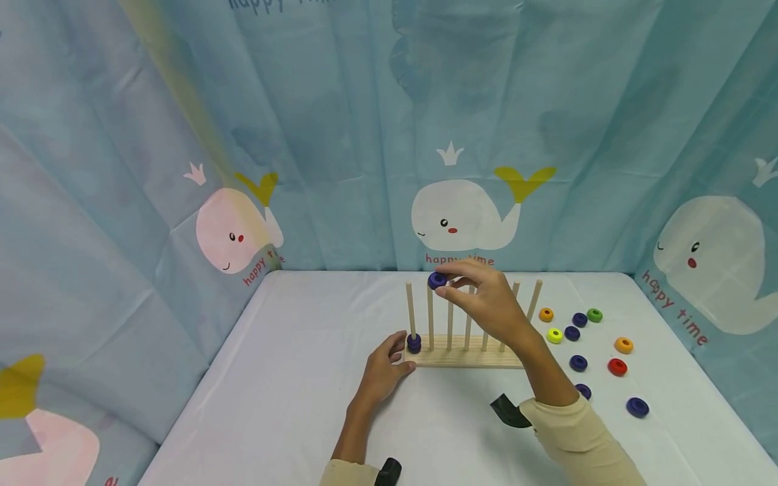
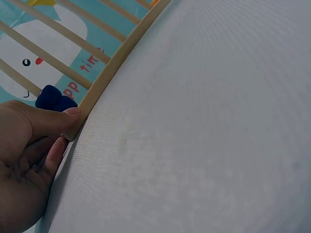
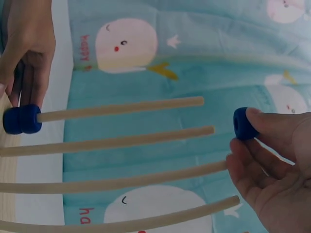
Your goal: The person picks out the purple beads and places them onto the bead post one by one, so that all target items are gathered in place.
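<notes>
On the white cloth-covered desk (image 1: 292, 378): pale grained-wood rack (image 1: 462, 360) with round pegs (image 1: 450, 320); two dark-blue rounded rings (image 1: 414, 344) stacked on leftmost peg (image 1: 410, 307). Right hand (image 1: 483, 300), grip narrow, pinches another dark-blue ring (image 3: 246, 130) just off tip of second peg (image 1: 431, 317); left hand (image 1: 383, 370) holds rack's end.

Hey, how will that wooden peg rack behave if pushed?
The rack probably feels stiff, as its pegs look like solid wood. A push high on those tall pegs might tip it, given the low, shallow base. The left hand pinching one end may limit sliding.

Booth-like setting: whale-print curtains (image 1: 349, 169), white table (image 1: 273, 405).
</notes>
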Tool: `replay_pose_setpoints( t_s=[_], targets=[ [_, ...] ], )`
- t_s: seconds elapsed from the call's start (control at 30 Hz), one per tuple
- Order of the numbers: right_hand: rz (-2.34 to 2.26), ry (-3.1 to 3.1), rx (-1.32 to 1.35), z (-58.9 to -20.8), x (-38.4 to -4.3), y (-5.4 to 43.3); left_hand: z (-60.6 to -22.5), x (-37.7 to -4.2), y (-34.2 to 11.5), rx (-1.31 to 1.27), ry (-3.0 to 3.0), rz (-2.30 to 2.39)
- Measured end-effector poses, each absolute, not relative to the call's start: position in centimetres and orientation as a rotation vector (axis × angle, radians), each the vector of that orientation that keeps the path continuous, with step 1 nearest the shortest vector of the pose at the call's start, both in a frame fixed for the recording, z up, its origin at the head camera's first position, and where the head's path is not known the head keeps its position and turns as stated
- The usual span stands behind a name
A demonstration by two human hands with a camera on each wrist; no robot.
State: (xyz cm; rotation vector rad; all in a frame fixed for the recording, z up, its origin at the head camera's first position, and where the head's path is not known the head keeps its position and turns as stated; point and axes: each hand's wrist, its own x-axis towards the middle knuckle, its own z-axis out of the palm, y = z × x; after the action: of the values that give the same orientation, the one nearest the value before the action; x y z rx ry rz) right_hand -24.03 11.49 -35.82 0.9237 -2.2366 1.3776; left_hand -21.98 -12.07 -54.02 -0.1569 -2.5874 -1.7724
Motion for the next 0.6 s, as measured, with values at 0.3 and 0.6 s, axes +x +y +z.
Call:
replay_pose_setpoints(
  t_s=[0.3, 0.6],
  targets=[
    [1.351, -2.251, 0.915, -35.5, -23.9, 10.3, -53.9, -21.9, -12.2, -0.172, -2.578, -1.789],
    [1.338, -2.317, 0.888, -36.0, -24.3, 9.2, -54.2, -21.9, -12.2, -0.153, -2.581, -1.790]
  ],
)
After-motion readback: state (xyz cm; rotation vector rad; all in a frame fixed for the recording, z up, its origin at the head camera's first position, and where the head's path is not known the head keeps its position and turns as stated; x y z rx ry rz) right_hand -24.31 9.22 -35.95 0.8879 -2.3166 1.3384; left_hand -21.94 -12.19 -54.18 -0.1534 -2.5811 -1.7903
